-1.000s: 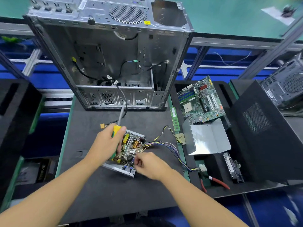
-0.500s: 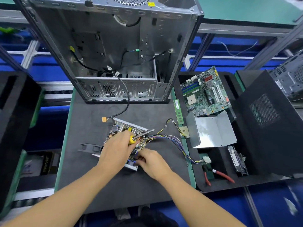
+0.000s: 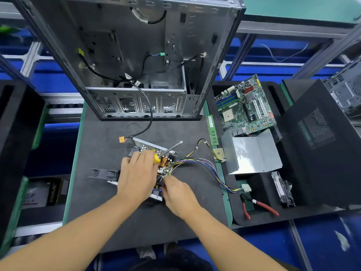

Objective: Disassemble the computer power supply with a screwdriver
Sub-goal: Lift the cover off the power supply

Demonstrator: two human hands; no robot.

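Observation:
The opened power supply [image 3: 151, 148] lies on the dark mat [image 3: 101, 145], its circuit board with copper coils exposed. My left hand [image 3: 136, 177] covers the board's left part and grips the yellow-handled screwdriver [image 3: 170, 149], whose metal shaft points up and to the right, away from the board. My right hand [image 3: 178, 194] sits at the board's near right corner, fingertips pinching something small among the wires there; what it is stays hidden. A bundle of coloured wires [image 3: 207, 165] runs right from the board to a white plug [image 3: 246, 187].
An empty computer case [image 3: 136, 55] stands open behind the mat. A black fan [image 3: 103, 173] lies left of my left hand. To the right are a RAM stick [image 3: 212, 130], motherboard [image 3: 246, 106], silver metal cover [image 3: 252, 151], red-handled pliers [image 3: 259, 207] and a black side panel [image 3: 320, 145].
The screwdriver swung from pointing up toward the case to lying across the board, pointing right. My left hand moved down over the board. The fan has come into view at the left.

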